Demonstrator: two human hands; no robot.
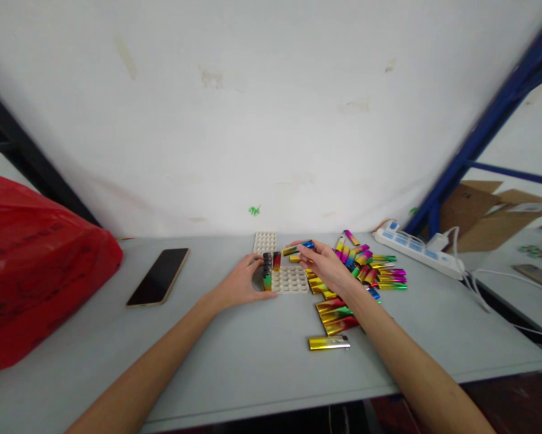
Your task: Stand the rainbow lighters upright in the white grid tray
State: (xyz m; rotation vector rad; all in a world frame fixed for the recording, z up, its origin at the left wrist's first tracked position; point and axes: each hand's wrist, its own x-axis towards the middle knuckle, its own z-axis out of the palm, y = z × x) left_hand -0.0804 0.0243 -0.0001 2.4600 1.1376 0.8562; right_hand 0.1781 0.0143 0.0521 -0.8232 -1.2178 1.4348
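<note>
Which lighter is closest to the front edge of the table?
The yellow-to-silver lighter, lying just in front of the pile; every other lighter in view lies or stands farther back.

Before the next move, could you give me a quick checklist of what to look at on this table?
1. Right hand has a lighter: ok, held at the fingertips.
2. Held lighter upright: not ok, it lies nearly level.
3. Near tray has free holes: ok, several show.
4. Left hand steadying that tray: cannot tell; it curves around the left end, but contact is unclear.
5. Right forearm clear of the loose lighters: cannot tell; it overlaps them in this view.
6. Phone out of the way: ok, it lies apart, left of the left hand.
</note>
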